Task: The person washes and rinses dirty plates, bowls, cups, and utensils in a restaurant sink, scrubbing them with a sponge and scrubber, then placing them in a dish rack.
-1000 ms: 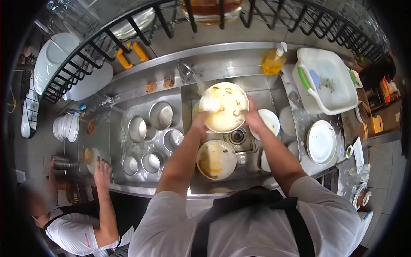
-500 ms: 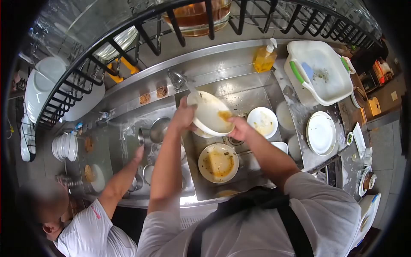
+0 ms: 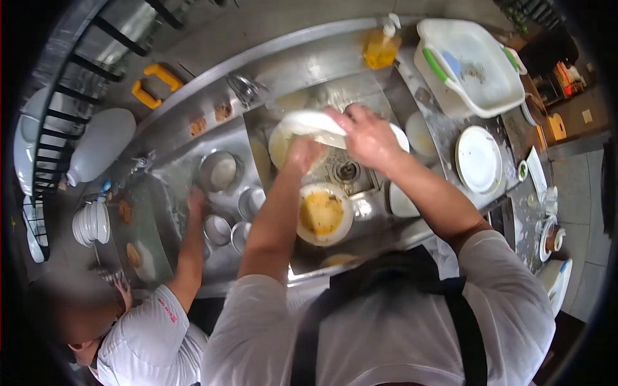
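A white bowl (image 3: 308, 120) is tilted nearly edge-on over the right sink basin (image 3: 367, 90). My right hand (image 3: 370, 136) grips its right rim, fingers wrapped over the edge. Against the bowl's lower side is my left hand (image 3: 305, 154), its fingers blurred and partly hidden. Below the hands, a white plate (image 3: 346, 225) with yellow sauce and food bits lies in the basin. The metal drain (image 3: 346, 171) shows to the right of my left hand. Part of another white dish (image 3: 400, 136) shows behind my right forearm.
At left a co-worker's hand (image 3: 196, 199) reaches among metal bowls (image 3: 219, 170) in the left basin. A faucet (image 3: 244, 89), a soap bottle (image 3: 382, 48), a white tub (image 3: 444, 38) and stacked plates (image 3: 477, 157) surround the sink. A black rack (image 3: 77, 64) hangs upper left.
The bowl has tipped from showing its inside to nearly edge-on. My right hand has moved up, and my left hand has moved down and right. The view has shifted, and the co-worker's hand has moved.
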Demonstrator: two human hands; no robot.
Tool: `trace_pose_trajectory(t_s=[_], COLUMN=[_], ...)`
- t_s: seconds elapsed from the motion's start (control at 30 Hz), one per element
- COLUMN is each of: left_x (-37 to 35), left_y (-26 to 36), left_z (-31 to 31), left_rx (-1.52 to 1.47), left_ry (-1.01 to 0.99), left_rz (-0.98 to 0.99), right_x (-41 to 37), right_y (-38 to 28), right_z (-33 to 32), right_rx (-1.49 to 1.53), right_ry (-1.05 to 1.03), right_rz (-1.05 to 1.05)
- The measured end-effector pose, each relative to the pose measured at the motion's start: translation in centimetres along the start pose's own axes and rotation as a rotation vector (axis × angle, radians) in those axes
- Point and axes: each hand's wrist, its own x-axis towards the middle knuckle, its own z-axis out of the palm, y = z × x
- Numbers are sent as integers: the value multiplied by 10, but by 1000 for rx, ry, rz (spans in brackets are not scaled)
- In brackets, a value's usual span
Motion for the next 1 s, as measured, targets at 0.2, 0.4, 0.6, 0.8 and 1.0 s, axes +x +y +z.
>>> trace_pose_trajectory(t_s=[0.2,0.4,0.6,0.8,1.0], left_x=[-39,-64,-27,-66,-62], left_y=[-76,-83,-111,-96,-139], left_z=[-82,-75,-128,17,267], left_rx=[497,454,1719,2089,456], left_ry=[350,203,153,267,-258], left_rz=[190,-45,-62,167,-25], right_x=[-106,-165,-164,-258,-255], right_y=[56,27,75,296,314], right_z=[137,233,103,-95,-94], right_rx=[587,694,617,-137,-215], right_ry=[77,-67,-558,-65,-214], right_rz=[409,528,345,971,971])
